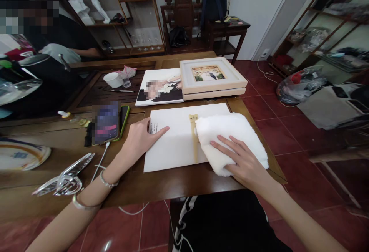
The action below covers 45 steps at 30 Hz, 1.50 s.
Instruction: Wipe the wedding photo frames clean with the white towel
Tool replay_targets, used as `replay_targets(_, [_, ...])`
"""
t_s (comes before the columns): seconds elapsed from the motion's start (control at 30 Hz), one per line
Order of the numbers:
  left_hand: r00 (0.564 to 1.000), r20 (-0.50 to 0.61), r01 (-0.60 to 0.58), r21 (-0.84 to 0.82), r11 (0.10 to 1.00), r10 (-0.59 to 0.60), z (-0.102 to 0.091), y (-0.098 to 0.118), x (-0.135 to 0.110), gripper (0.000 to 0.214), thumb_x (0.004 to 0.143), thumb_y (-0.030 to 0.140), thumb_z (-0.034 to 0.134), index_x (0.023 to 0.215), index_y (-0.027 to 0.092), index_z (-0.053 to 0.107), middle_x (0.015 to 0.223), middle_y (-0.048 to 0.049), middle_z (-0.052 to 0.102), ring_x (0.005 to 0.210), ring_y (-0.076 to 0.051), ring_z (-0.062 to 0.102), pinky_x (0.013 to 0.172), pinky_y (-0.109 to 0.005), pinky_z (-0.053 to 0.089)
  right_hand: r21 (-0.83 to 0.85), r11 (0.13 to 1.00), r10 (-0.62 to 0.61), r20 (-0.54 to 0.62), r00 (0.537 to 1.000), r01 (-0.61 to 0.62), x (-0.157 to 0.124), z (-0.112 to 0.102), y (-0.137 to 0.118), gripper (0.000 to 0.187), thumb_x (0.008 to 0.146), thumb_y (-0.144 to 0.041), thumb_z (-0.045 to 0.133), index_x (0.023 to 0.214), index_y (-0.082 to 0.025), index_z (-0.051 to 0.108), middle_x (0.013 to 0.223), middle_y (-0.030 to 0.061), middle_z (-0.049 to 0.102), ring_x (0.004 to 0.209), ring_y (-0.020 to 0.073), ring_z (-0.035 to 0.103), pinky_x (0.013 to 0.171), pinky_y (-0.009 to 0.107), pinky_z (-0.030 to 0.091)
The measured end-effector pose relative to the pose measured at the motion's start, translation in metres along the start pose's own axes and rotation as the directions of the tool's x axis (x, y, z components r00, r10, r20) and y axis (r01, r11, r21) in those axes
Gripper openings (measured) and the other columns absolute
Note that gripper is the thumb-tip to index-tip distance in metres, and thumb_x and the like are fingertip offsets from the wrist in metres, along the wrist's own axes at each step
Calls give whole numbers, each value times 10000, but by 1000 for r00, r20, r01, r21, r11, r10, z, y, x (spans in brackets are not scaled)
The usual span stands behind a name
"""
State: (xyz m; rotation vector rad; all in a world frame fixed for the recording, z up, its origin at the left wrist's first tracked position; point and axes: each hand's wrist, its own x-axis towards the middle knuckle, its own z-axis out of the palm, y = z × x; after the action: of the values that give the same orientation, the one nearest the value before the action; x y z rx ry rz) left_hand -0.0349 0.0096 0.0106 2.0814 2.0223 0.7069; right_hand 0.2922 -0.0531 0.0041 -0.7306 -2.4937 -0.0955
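A white board (pixel 175 136), the back of a picture frame with a tan stand strip (pixel 195 136) down its middle, lies flat on the wooden table (pixel 161 184). My left hand (pixel 141 138) rests on the board's left edge with fingers stretched flat, holding it down. My right hand (pixel 242 158) lies open and flat on a folded white fluffy cloth (pixel 230 138), which covers the board's right part.
Behind the board lie a photo canvas (pixel 160 88) and a cream box frame (pixel 211 77). A phone (pixel 107 123) with a cable, a clear glass ornament (pixel 65 175), a plate (pixel 21 156) and a white bowl (pixel 113 79) stand at left. Another person sits at the far left.
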Motion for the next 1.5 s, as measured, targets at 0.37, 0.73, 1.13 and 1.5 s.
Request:
replay_targets(0.37, [999,38,-18,-96,995,22,0,2,-6,353,689,546,760,755,217,651,686,-51,603,628,-251,570,652,-338,411,-24,1000,11,-15,1000,-11,-3,3,5,270,867,-29,537,654,-194,559,1426,126,521,1362,336,423,990,598,479])
replay_targets(0.73, [911,175,-359,-105,927,372,27,-1,-15,605,924,488,513,1434,176,418,1544,-189,326,1438,-366,256,1140,-549,238,9,996,87,-107,990,-86,-1,-6,19,285,796,40,460,674,-205,538,1425,125,530,1353,312,442,964,589,515])
replay_targets(1.13, [887,289,-327,-155,932,359,29,-1,-14,611,984,451,399,1522,187,279,1595,-170,242,1488,-327,156,1168,-589,128,-12,998,64,194,979,-63,43,14,96,261,724,11,527,893,-141,654,1461,194,472,1419,376,307,1103,647,329])
replay_targets(1.5, [893,276,-344,-92,935,355,32,-4,-12,538,1021,374,241,1496,129,305,1595,-153,251,1489,-259,182,1188,-536,168,-46,998,63,313,948,-51,25,-5,57,318,723,68,460,863,-140,655,1446,177,496,1414,389,300,1086,675,339])
